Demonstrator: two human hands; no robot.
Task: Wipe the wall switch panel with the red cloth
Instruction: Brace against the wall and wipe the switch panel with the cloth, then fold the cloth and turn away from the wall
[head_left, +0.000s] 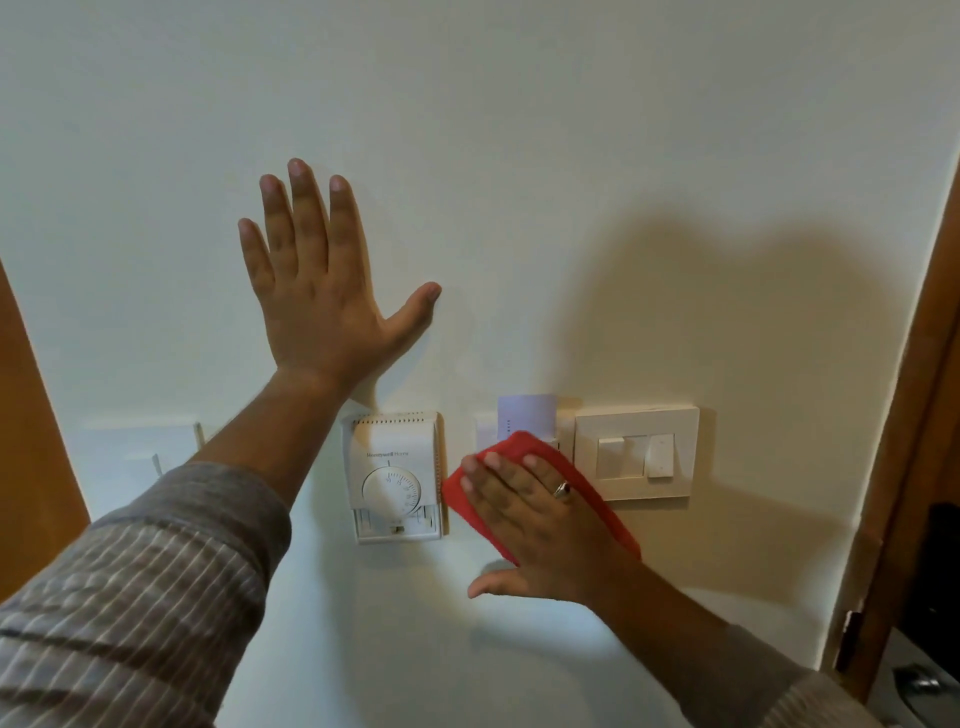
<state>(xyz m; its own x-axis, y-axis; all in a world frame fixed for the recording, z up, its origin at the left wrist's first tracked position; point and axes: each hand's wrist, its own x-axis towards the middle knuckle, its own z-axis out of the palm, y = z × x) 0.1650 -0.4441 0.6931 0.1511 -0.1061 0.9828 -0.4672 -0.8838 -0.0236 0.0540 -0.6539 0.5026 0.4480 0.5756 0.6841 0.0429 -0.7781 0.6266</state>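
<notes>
My right hand (540, 525) lies flat on a red cloth (582, 483) and presses it against the wall over a white panel (488, 431), most of which is hidden; a pale card (524, 413) sticks up from it. Just right of the cloth is a cream switch panel (636, 452) with rocker switches, uncovered. My left hand (317, 291) is spread flat on the bare wall above and to the left, holding nothing.
A white dial thermostat (397, 478) is fixed to the wall just left of the cloth. A wooden door frame (914, 415) runs down the right edge, and brown wood (31, 441) borders the left. A white plate (140, 452) sits behind my left forearm.
</notes>
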